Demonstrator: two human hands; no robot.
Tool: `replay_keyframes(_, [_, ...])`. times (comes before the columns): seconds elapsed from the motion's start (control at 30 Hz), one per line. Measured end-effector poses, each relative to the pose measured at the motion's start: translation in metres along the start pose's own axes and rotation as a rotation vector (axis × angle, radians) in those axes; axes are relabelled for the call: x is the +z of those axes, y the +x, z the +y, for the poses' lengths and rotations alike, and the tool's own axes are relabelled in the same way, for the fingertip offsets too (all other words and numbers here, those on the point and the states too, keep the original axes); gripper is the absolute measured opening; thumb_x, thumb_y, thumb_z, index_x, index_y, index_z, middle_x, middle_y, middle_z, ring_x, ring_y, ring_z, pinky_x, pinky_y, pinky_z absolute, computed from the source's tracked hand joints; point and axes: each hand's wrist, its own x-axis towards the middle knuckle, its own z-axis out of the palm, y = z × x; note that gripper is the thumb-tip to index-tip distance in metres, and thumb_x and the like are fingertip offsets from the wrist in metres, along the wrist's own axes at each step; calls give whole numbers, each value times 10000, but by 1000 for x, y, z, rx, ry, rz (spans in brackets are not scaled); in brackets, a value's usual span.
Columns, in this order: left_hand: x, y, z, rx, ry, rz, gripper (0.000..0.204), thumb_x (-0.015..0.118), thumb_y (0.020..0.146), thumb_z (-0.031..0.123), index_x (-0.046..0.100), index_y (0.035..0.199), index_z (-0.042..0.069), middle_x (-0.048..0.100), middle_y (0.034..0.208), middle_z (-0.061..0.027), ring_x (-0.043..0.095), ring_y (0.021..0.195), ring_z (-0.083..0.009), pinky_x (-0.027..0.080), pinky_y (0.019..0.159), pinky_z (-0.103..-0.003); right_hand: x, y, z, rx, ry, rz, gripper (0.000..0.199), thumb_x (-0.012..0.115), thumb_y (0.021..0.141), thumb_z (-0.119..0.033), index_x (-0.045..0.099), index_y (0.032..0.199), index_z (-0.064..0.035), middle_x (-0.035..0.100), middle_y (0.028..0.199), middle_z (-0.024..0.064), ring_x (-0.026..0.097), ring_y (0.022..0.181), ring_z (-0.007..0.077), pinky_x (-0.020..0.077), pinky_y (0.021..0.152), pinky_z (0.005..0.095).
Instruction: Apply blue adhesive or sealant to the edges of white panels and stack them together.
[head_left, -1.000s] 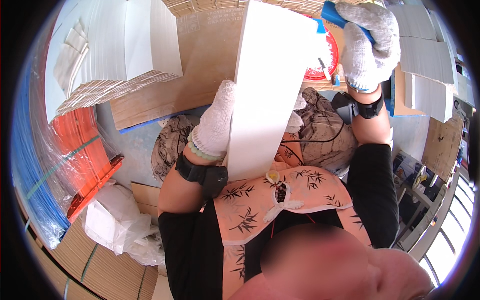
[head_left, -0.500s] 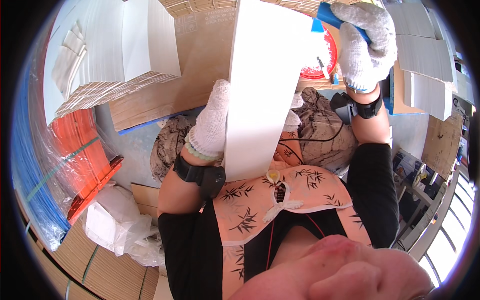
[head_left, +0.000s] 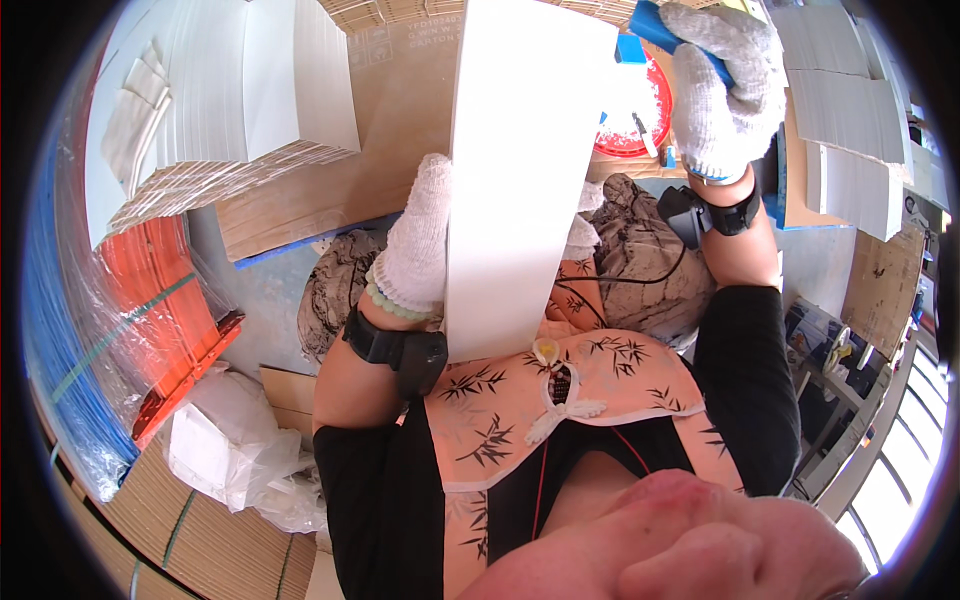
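Observation:
My left hand [head_left: 418, 245], in a white knitted glove, grips a long white board [head_left: 520, 190] that stands out from my lap. Its thumb side lies along the board's left edge, and gloved fingertips show past the right edge. Up at the right, my right hand [head_left: 730, 95], gloved too, is closed round a blue bar-shaped tool [head_left: 660, 27]. A small blue block [head_left: 630, 49] appears beside the board's right edge, below the tool; whether it is part of the tool I cannot tell. Behind the board sits a red round tray [head_left: 655, 80] with white bits in it.
Stacked white sheets [head_left: 230, 85] stand at the far left, with more white stacks [head_left: 850, 110] at the right. Brown cardboard [head_left: 400, 110] lies beyond my knees. Plastic-wrapped orange material [head_left: 165, 300] and a crumpled clear bag [head_left: 235, 440] are at my left. A black cable [head_left: 630, 281] crosses my lap.
The board's far end has swung slightly left, and my left hand has shifted slightly left with it. My right hand and the blue tool have moved a little left.

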Motion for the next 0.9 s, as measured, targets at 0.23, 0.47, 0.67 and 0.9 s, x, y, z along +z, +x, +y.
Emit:
replay_keyframes(0.23, [2,-4,3,67,191,18,311,662,937,159,702,1079,-115,738,987,-241,747,812,-265,625,712,-361,6,4,-16,39,-45,-47,245,582,811,0,681,1034,-22,607,944,114,567,804,267,456,751,375])
replay_keyframes(0.47, [5,-3,5,62,134,-47,320,631,943,131,671,1095,-148,723,991,-274,743,816,-303,632,703,-393,-1,7,-19,86,-123,-70,264,588,804,-13,684,1050,1,628,922,129,580,804,281,460,748,385])
replay_keyframes(0.67, [3,-4,7,59,33,-72,330,598,951,101,637,1112,-184,705,1003,-311,739,822,-345,639,697,-428,1,6,-21,10,-138,-51,270,586,798,-6,681,1051,7,630,917,139,585,806,283,462,738,390])
replay_keyframes(0.9, [2,-7,6,44,-47,-26,365,558,965,83,573,1199,-196,682,1070,-334,734,844,-376,641,692,-452,13,1,-15,14,-106,-8,279,580,804,-5,683,1063,5,614,897,135,564,764,273,450,714,393])
